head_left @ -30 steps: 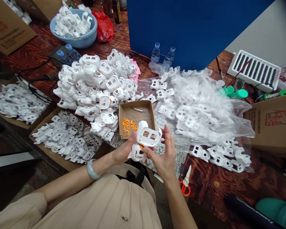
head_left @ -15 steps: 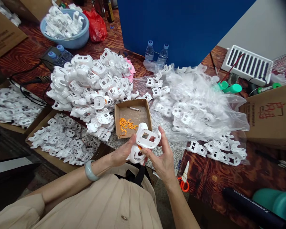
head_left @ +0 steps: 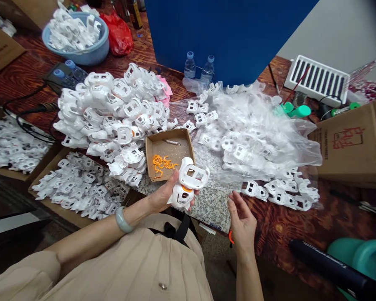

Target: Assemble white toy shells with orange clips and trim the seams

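Note:
My left hand (head_left: 163, 195) is closed on a white plastic shell (head_left: 192, 175) with a rectangular window and an orange strip at its waist; the fingers behind it are partly hidden. The shell is held above my lap, by the near edge of a shallow cardboard tray (head_left: 190, 146). In that tray lie curly orange pieces (head_left: 163, 162) and a white pen-like tool (head_left: 173, 142). My right hand (head_left: 243, 223) is apart from the shell, fingers loosely bent and separated, with nothing visible in it. It covers most of the orange-handled scissors (head_left: 231, 236), near several white shells (head_left: 253, 190).
A large heap of white shells (head_left: 113, 108) stands left of the tray, and plastic-wrapped shells (head_left: 247, 125) lie to its right. Boxes of shells (head_left: 81, 184) sit lower left. A blue basin (head_left: 102, 46), water bottles (head_left: 207, 69) and a cardboard box (head_left: 351, 138) surround the work area.
My right hand has let go of the white shell and moved right, over the scissors. My left hand keeps hold of the shell alone. The view has shifted slightly.

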Available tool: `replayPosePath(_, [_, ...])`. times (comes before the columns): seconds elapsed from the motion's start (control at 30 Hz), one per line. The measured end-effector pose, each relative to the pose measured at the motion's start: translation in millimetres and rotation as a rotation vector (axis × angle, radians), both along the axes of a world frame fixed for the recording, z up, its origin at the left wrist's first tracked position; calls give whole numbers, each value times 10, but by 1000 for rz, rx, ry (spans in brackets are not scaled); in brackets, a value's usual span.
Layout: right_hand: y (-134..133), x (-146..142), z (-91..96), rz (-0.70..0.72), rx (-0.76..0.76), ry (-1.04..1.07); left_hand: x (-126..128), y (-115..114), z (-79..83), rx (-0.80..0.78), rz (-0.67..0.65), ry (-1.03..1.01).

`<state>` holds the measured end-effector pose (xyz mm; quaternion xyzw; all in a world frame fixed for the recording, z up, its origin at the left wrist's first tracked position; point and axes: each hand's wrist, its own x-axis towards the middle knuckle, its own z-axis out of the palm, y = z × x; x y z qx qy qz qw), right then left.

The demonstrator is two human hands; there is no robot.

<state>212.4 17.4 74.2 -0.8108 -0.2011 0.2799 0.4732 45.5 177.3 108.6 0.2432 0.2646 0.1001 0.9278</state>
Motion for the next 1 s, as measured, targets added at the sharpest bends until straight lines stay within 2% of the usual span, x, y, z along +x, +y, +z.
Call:
replayPosePath(0.07, [-12, -82, 135, 79, 66, -115, 37, -24, -8, 13, -22, 6])
replayPosePath(0.2, [138, -266, 477, 365, 287, -469, 107, -91, -16, 10, -53, 24])
replayPosePath(0.3, [239, -327, 599, 559, 307, -639, 143, -137, 0, 12, -38, 41])
replayPosePath(0.37, [274, -341, 608, 622, 301, -716, 157, -158, 26, 30, -28, 60])
replayPosePath(0.53, [304, -405, 579, 651, 307, -814, 138, -194, 98, 59, -59, 107])
replayPosePath(0.83, [293, -398, 567, 671, 256, -988, 74, -314, 140, 20, 3, 128])
replayPosePath(1.0, [330, -331, 578, 725, 278, -1046, 67, -251, 161, -17, -63, 147])
